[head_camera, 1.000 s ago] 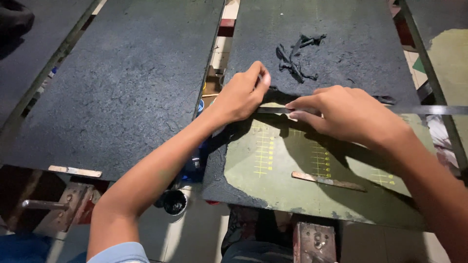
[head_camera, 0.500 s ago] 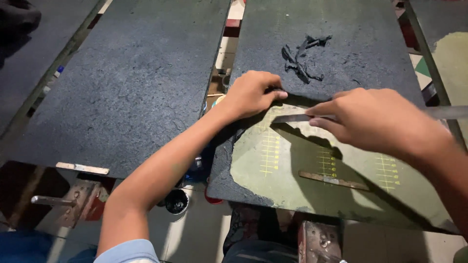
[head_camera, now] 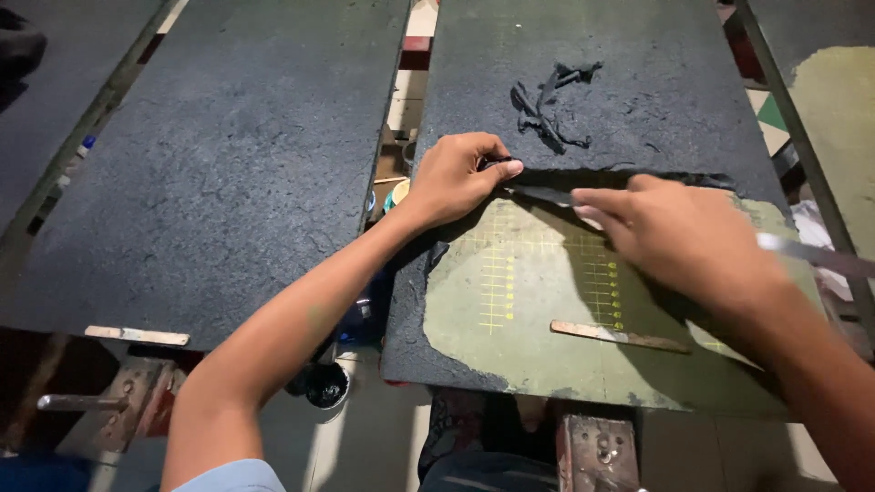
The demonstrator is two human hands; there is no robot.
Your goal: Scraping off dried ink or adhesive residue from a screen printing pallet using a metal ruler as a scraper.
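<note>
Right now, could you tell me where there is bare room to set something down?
The big dark board left of the left hand is bare. Crowded: the green patch under both hands, and the black scrap pile above.

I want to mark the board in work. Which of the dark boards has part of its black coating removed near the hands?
The board under both hands: its green surface with yellow grid lines is bare. The large board on the left is fully black.

left hand (head_camera: pixel 456 178) | curled tighter at black coating edge (head_camera: pixel 629 175) | more green bared
</note>
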